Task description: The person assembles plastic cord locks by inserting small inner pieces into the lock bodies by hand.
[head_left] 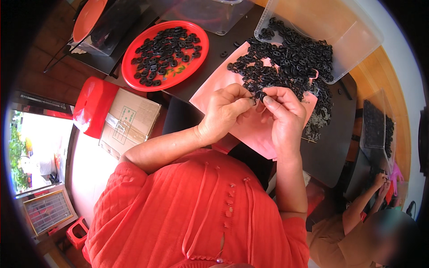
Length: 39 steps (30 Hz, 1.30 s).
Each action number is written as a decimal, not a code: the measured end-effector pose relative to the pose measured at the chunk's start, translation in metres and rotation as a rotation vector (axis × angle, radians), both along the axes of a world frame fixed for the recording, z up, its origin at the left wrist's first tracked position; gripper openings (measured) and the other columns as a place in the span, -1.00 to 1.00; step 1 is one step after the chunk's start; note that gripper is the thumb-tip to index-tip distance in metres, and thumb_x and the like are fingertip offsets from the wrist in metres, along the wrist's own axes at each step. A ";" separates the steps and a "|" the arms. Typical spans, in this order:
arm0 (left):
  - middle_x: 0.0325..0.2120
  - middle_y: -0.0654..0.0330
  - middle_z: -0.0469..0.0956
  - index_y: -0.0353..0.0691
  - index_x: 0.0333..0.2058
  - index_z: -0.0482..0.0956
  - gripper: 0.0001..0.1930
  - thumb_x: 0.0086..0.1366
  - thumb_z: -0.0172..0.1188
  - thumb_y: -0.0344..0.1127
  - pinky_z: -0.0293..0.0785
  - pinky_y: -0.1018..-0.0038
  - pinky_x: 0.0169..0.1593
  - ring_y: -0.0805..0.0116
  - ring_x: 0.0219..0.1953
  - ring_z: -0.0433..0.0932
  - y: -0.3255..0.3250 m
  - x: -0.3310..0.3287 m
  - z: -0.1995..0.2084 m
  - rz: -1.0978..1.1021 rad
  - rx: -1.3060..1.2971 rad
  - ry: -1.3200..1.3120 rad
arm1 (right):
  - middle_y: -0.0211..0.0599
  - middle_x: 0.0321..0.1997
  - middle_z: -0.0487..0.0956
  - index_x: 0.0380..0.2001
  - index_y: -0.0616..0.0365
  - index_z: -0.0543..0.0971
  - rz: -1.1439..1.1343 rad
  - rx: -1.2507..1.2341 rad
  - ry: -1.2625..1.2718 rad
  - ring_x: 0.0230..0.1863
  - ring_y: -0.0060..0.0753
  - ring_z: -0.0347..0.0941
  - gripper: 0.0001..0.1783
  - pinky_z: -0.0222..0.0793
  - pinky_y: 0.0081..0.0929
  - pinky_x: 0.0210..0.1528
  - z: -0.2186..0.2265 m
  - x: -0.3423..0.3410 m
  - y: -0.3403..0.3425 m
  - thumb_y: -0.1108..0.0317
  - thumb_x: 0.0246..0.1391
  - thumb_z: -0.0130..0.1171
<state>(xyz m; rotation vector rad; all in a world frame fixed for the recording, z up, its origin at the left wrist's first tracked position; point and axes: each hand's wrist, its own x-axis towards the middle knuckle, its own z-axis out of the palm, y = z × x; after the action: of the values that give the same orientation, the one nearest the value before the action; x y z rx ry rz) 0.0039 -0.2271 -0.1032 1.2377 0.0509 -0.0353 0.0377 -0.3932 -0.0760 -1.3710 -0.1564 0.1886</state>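
Note:
Over the pink cloth (214, 85) my two hands meet, fingertips almost together. My left hand (226, 111) pinches a small black plastic piece (260, 95) between thumb and fingers. The thumb and fingers of my right hand (286, 114) close on the same piece from the other side. Its exact shape is partly hidden by the fingertips. Just beyond lies a large heap of black plastic pieces (295, 51), many with two holes, spilling out of a tipped clear plastic bin (357, 38). Small greyish parts (318, 117) are piled beside my right hand.
A red round tray (129, 67) with many black pieces stands on the dark table (333, 147) at far left. A cardboard box (129, 123) rests by a red stool (91, 105). At right, another person (344, 232) works beside a clear bin (377, 129) of black pieces.

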 end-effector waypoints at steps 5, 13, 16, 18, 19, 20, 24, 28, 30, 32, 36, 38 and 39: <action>-0.49 0.25 0.55 -0.37 -0.30 0.53 -0.86 0.33 0.18 -0.37 0.46 0.60 -0.44 0.57 -0.50 0.51 0.000 0.002 0.000 0.004 0.011 -0.022 | -0.35 -0.34 0.63 -0.16 0.27 0.62 0.031 0.005 0.003 -0.40 -0.55 0.54 -0.85 0.34 -0.66 -0.45 -0.002 0.002 -0.002 0.55 0.21 0.15; -0.49 0.26 0.56 -0.35 -0.29 0.54 -0.86 0.33 0.20 -0.37 0.47 0.61 -0.44 0.57 -0.51 0.51 0.001 0.003 -0.005 -0.007 0.021 -0.038 | -0.33 -0.33 0.64 -0.16 0.27 0.62 0.027 0.039 0.007 -0.42 -0.53 0.55 -0.85 0.34 -0.66 -0.46 -0.005 0.006 -0.005 0.55 0.22 0.15; -0.48 0.27 0.56 -0.34 -0.29 0.54 -0.86 0.33 0.21 -0.36 0.47 0.60 -0.44 0.57 -0.50 0.51 0.002 0.003 -0.005 -0.027 0.012 -0.039 | -0.35 -0.33 0.64 -0.16 0.27 0.62 0.027 0.027 0.024 -0.41 -0.53 0.54 -0.85 0.33 -0.67 -0.47 -0.006 0.005 -0.004 0.55 0.22 0.15; -0.48 0.27 0.56 -0.34 -0.29 0.54 -0.85 0.33 0.21 -0.36 0.47 0.60 -0.44 0.57 -0.50 0.51 0.002 0.002 -0.004 -0.044 -0.005 -0.031 | -0.36 -0.33 0.64 -0.16 0.27 0.62 0.025 0.020 0.020 -0.41 -0.55 0.54 -0.85 0.33 -0.68 -0.47 -0.007 0.005 -0.004 0.54 0.22 0.17; -0.47 0.27 0.56 -0.34 -0.29 0.55 -0.86 0.33 0.21 -0.36 0.47 0.60 -0.43 0.58 -0.49 0.51 0.001 0.002 -0.002 -0.037 0.003 -0.029 | -0.36 -0.33 0.64 -0.16 0.27 0.62 0.026 0.020 0.021 -0.41 -0.55 0.54 -0.85 0.33 -0.68 -0.47 -0.008 0.005 -0.004 0.54 0.22 0.17; -0.46 0.27 0.56 -0.35 -0.28 0.55 -0.86 0.33 0.21 -0.36 0.47 0.61 -0.43 0.58 -0.48 0.52 0.001 0.001 -0.001 -0.030 0.010 -0.027 | -0.36 -0.33 0.64 -0.16 0.26 0.62 0.024 0.025 0.024 -0.41 -0.55 0.54 -0.85 0.33 -0.68 -0.47 -0.009 0.004 -0.004 0.54 0.21 0.18; -0.45 0.27 0.56 -0.35 -0.28 0.55 -0.86 0.33 0.21 -0.37 0.47 0.61 -0.43 0.58 -0.47 0.52 0.002 0.002 -0.005 -0.030 -0.021 -0.039 | -0.36 -0.34 0.64 -0.16 0.26 0.63 -0.021 0.048 0.003 -0.41 -0.56 0.54 -0.84 0.33 -0.67 -0.48 -0.010 0.003 -0.004 0.53 0.20 0.19; -0.44 0.26 0.57 -0.37 -0.28 0.55 -0.85 0.32 0.22 -0.37 0.46 0.61 -0.44 0.58 -0.48 0.51 0.002 0.002 -0.003 -0.029 0.020 -0.017 | -0.36 -0.35 0.64 -0.16 0.27 0.63 0.006 0.058 0.004 -0.42 -0.55 0.53 -0.84 0.33 -0.67 -0.49 -0.008 0.002 -0.004 0.53 0.20 0.18; -0.43 0.25 0.58 -0.37 -0.27 0.55 -0.85 0.32 0.22 -0.37 0.46 0.61 -0.44 0.58 -0.48 0.51 0.003 0.002 -0.004 -0.029 0.019 -0.015 | -0.36 -0.35 0.64 -0.16 0.27 0.63 0.018 0.049 0.008 -0.42 -0.56 0.53 -0.85 0.33 -0.67 -0.49 -0.006 0.002 -0.002 0.52 0.21 0.18; -0.42 0.25 0.58 -0.38 -0.26 0.56 -0.84 0.31 0.22 -0.37 0.46 0.61 -0.45 0.58 -0.48 0.51 0.002 0.002 -0.007 -0.014 0.023 -0.044 | -0.36 -0.34 0.64 -0.16 0.27 0.63 0.014 0.033 0.013 -0.42 -0.55 0.53 -0.85 0.33 -0.67 -0.49 -0.007 0.002 -0.002 0.52 0.21 0.18; -0.42 0.25 0.58 -0.37 -0.26 0.56 -0.84 0.31 0.23 -0.37 0.46 0.61 -0.45 0.58 -0.48 0.51 0.002 0.002 -0.008 -0.019 0.017 -0.041 | -0.35 -0.34 0.64 -0.15 0.28 0.63 0.021 0.039 0.031 -0.42 -0.55 0.53 -0.84 0.32 -0.67 -0.49 -0.008 0.003 -0.003 0.51 0.22 0.18; -0.42 0.26 0.58 -0.37 -0.26 0.56 -0.84 0.31 0.22 -0.36 0.46 0.61 -0.45 0.57 -0.48 0.51 0.002 0.001 -0.007 -0.017 0.026 -0.043 | -0.35 -0.34 0.64 -0.15 0.28 0.63 0.027 0.045 0.031 -0.42 -0.55 0.53 -0.84 0.32 -0.67 -0.49 -0.010 0.004 -0.004 0.52 0.22 0.18; -0.42 0.26 0.58 -0.37 -0.26 0.56 -0.84 0.31 0.22 -0.36 0.46 0.61 -0.45 0.57 -0.48 0.51 0.002 0.002 -0.007 -0.018 0.026 -0.043 | -0.34 -0.34 0.64 -0.15 0.28 0.63 0.032 0.051 0.032 -0.41 -0.55 0.53 -0.84 0.33 -0.67 -0.49 -0.010 0.004 -0.005 0.52 0.22 0.18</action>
<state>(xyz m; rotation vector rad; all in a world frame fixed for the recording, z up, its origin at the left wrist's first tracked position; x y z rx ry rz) 0.0057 -0.2253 -0.1100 1.2642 0.0034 -0.0237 0.0419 -0.3978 -0.0860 -1.3148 -0.1556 0.2319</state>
